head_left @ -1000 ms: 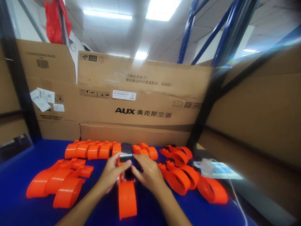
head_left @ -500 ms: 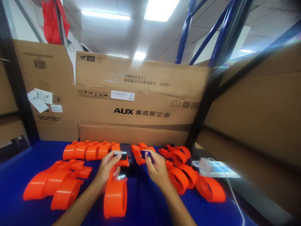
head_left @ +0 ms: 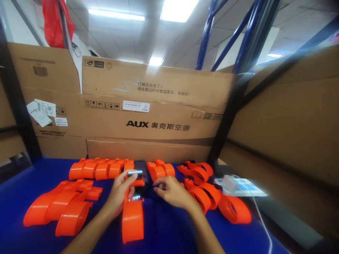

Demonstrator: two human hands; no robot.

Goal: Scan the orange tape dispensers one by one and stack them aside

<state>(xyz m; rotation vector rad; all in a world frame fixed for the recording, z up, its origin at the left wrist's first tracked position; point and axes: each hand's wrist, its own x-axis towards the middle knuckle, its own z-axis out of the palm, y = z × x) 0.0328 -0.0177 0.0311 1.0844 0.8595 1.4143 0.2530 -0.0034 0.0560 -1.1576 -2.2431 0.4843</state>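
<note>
My left hand (head_left: 119, 192) is closed around an orange plastic piece (head_left: 133, 220) with a wide looped end hanging toward me. A shiny dark rectangular insert (head_left: 135, 174) shows at its upper end, under my thumb. My right hand (head_left: 171, 190) is low over the blue surface, right of that piece. Its fingers are loosely bent, with a small gap between thumb and fingertips and nothing visible in them. Dark small items (head_left: 145, 190) lie between the hands, too dim to make out. Just behind my left hand lies a dark phone-like device (head_left: 141, 167).
Orange looped pieces stand in a back row (head_left: 88, 169), in a left group (head_left: 63, 204) and in a right group (head_left: 201, 195). A white charger (head_left: 230, 183) with a cable sits at the right. Cardboard panels (head_left: 159, 116) wall the blue work surface (head_left: 106, 240).
My right hand has moved down and left, and the small dark blue piece it held no longer shows. My left hand keeps its hold; the orange loop has swung slightly right.
</note>
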